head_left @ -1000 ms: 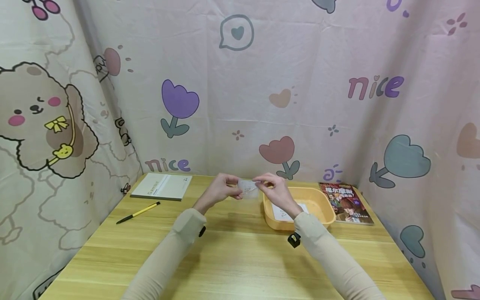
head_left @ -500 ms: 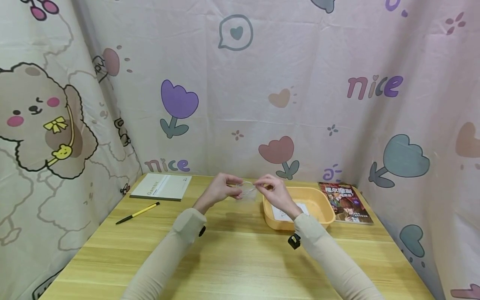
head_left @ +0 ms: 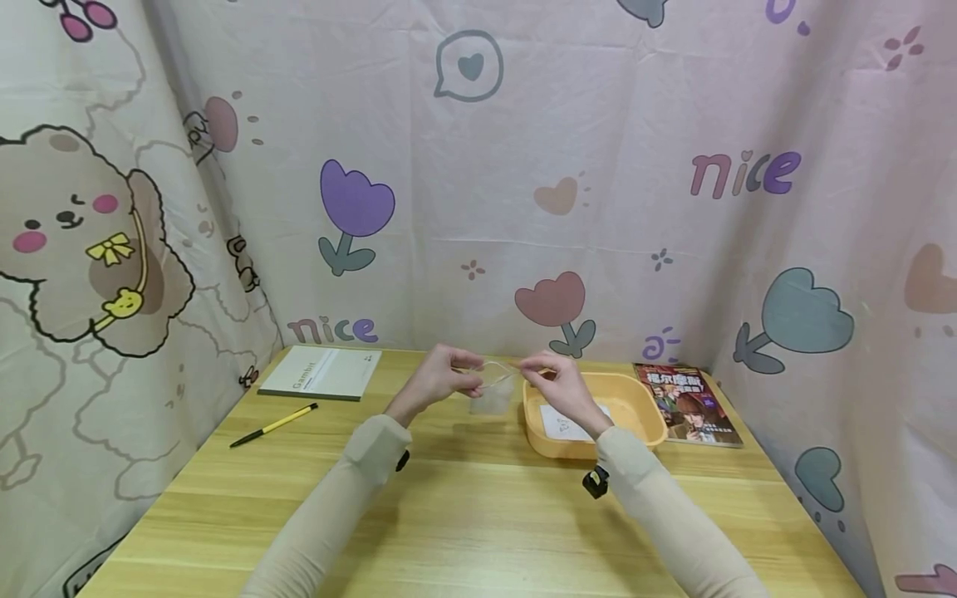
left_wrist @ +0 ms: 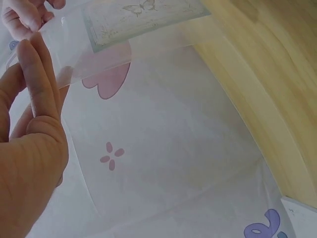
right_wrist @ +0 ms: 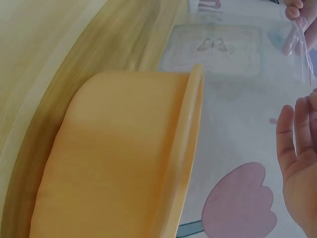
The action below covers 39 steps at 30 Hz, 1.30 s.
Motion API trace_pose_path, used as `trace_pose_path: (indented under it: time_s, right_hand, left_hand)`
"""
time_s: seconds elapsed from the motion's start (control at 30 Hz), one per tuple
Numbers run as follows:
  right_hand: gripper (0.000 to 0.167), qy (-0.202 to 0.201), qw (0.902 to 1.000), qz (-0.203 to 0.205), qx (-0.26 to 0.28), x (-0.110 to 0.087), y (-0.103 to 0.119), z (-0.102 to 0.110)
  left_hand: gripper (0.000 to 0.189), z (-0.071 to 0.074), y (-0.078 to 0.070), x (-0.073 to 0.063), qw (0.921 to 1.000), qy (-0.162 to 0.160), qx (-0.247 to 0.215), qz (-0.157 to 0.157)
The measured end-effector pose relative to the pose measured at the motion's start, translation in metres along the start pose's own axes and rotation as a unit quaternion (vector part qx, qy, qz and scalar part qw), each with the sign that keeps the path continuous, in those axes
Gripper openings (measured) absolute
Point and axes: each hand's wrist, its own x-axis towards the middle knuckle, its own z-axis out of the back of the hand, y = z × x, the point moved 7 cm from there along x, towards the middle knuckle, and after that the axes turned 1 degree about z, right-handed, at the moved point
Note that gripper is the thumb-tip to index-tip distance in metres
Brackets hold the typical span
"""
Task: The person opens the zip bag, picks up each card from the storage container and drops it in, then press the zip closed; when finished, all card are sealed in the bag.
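A small clear plastic bag (head_left: 489, 400) hangs between my two hands over the back of the table, its mouth parted into a loop at the top. My left hand (head_left: 439, 380) pinches the bag's upper left edge between thumb and fingers. At the upper right, my right hand (head_left: 559, 387) pinches the rim of the mouth with its fingertips. Inside the bag, low down, shows a pale card with a butterfly print (right_wrist: 213, 47), also visible through the plastic in the left wrist view. The right hand's other fingers (right_wrist: 286, 134) are extended.
A yellow plastic basin (head_left: 646, 419) stands just below and right of my right hand, with a white printed card (head_left: 561, 425) inside. A comic-style magazine (head_left: 695, 407) lies beyond it. At left are a white book (head_left: 321, 372) and a yellow-black pen (head_left: 273, 425).
My right hand has shifted slightly right, drawing the rim of the bag outward. The bag's mouth has parted into a loop, and its body now hangs lower. The left hand has stayed in place.
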Motion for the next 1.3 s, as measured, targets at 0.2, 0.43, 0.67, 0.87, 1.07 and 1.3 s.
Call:
trace_pose_path:
  time_s: [0.2,0.43,0.67,0.87,1.07,1.3]
  right_hand:
    - [0.018,0.022,0.999,-0.039,-0.002,-0.005,-0.014,0.008]
    - [0.016,0.067,0.9942,-0.075,-0.039,-0.011,-0.027,0.02]
    - [0.021,0.108,0.9884,-0.099,-0.039,-0.018,-0.058,0.028]
    - [0.023,0.126,0.9828,-0.113,-0.073,-0.023,-0.077,0.035]
    - [0.027,0.141,0.9787,-0.121,-0.085,-0.029,-0.093,0.041]
    - [0.033,0.177,0.9705,-0.127,-0.105,-0.036,-0.103,0.043]
  left_hand:
    - [0.04,0.001,0.002,-0.001,1.0,0.002,-0.006,0.002]
    - [0.04,0.002,0.001,0.0,1.0,0.002,-0.009,0.004]
    - [0.037,0.003,0.001,0.0,1.0,-0.004,-0.004,0.004]
    - [0.037,0.002,0.001,-0.001,1.0,-0.003,-0.001,0.004]
    - [0.04,0.002,0.001,-0.001,1.0,0.003,-0.003,0.007]
    - [0.04,0.003,-0.001,-0.002,1.0,0.0,0.003,0.004]
